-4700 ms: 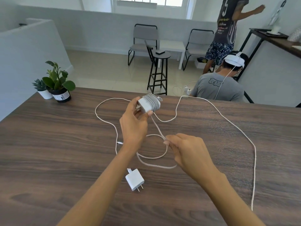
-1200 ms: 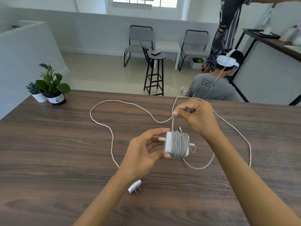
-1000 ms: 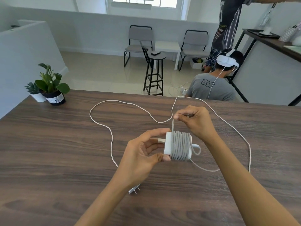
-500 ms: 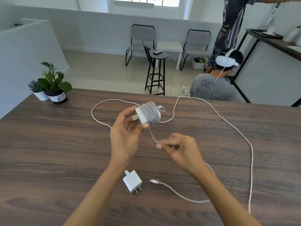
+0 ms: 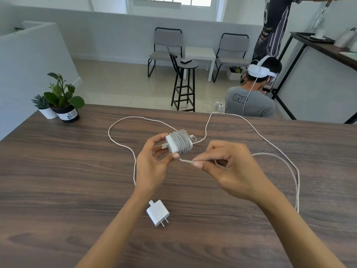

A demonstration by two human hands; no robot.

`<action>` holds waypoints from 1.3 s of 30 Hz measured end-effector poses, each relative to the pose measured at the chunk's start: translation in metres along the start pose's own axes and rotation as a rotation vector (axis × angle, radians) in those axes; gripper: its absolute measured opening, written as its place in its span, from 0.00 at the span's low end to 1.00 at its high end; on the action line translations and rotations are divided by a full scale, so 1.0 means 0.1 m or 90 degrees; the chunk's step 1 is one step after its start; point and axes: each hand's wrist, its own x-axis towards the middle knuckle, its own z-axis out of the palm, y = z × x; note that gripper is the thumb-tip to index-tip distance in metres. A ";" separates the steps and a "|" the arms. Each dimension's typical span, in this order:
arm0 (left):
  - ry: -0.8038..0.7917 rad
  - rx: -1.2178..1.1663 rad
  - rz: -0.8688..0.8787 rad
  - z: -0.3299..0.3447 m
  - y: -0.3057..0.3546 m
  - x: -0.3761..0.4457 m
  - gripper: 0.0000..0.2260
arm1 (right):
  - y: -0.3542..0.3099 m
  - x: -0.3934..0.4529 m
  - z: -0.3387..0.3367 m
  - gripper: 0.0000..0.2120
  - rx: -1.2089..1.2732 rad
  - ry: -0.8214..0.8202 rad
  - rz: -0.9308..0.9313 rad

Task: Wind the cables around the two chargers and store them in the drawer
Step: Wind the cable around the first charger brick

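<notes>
Dark wood-grain tabletop (image 5: 58, 180) fills the near part of the scene, with a pale tiled floor and white walls beyond its far edge. Above the middle of the table, the white square charger wrapped in grey-white cable coils (image 5: 178, 141) is held off the surface by the left hand (image 5: 154, 163), thumb below and fingers above, its metal prongs pointing left toward the palm. Just right of it, the right hand (image 5: 229, 169) pinches the loose tail of that cable (image 5: 186, 161) between thumb and forefinger, the other fingers curled; the short stretch between hand and charger runs nearly taut. A second small white plug-in charger (image 5: 157, 212) lies flat on the table near the left forearm, prongs pointing toward the near right. Its long white cable (image 5: 270, 140) loops across the far and right parts of the table. Two potted green plants (image 5: 59, 101) stand at the far left corner. Beyond the table sits a person in a grey shirt with a white headset (image 5: 258, 88).
</notes>
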 end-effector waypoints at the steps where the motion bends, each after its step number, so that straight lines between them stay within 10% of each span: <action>1: -0.003 -0.003 0.000 0.02 0.00 -0.02 0.24 | -0.02 0.02 0.00 0.05 0.011 -0.003 -0.006; 22: -0.194 -0.105 0.019 0.14 0.25 -0.33 0.23 | 0.44 0.57 -0.14 0.02 0.063 0.088 0.056; 31: -0.039 -0.188 0.088 -0.06 0.50 -0.06 0.21 | 0.85 0.25 0.26 0.02 0.178 0.074 0.258; 39: 0.060 -0.083 0.104 -0.10 0.27 0.23 0.20 | 0.54 0.00 0.52 0.04 0.058 -0.027 0.126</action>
